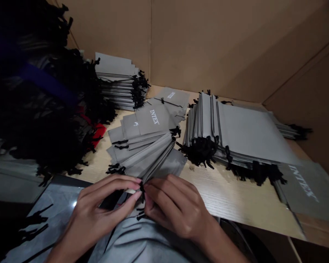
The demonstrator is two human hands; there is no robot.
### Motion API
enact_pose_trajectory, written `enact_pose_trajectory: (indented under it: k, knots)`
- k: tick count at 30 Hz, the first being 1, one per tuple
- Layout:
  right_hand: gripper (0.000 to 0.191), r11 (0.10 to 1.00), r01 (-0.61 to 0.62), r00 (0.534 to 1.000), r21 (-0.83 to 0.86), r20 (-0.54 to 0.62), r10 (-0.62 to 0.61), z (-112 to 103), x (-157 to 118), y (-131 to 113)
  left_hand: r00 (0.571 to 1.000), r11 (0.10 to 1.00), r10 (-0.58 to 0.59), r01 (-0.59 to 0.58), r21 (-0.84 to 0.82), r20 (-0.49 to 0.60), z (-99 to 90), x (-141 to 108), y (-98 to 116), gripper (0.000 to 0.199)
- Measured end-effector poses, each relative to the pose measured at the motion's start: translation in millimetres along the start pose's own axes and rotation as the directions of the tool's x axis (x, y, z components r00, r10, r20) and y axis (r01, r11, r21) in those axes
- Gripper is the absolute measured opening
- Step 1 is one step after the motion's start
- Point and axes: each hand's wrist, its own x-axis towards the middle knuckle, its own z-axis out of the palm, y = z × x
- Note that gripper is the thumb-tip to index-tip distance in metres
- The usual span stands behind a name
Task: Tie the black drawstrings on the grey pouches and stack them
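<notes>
Low in the centre, my left hand [98,206] pinches with thumb and index finger at the black cord end of a grey pouch [150,160]. Touching the same black cord [142,191] from the other side, my right hand [175,204] has its fingers bent and closed; its fingertips are partly hidden. Something small and pale shows between my left fingertips. Beyond my hands, grey pouches printed INTEX [155,118] lie fanned out with black cord knots at their edges.
A large dark heap of black cords [57,120] fills the left side. Stacked grey pouches [116,87] stand at the back left, and larger ones [249,131] lie at the right on the wooden table [235,197]. Cardboard walls [203,44] rise behind.
</notes>
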Motion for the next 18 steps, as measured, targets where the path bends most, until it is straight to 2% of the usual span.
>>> enact_pose_trajectory:
  k: [3,9,18]
  knots:
    - [0.010,0.988,0.148,0.987,-0.039,0.060,-0.146,-7.1,8.5,8.8,0.999,0.999,-0.038,0.038,-0.008,0.015,-3.1,2.0,3.8,0.021]
    - [0.025,0.934,0.356,0.927,-0.029,0.141,-0.348,-12.6,22.3,21.2,0.997,0.998,-0.060,0.059,0.024,0.040,-4.1,5.2,6.0,0.022]
    - [0.026,0.808,0.588,0.771,0.021,0.287,-0.569,-13.5,51.4,29.2,0.991,0.993,-0.106,0.102,0.059,0.085,-4.7,3.7,9.5,0.020]
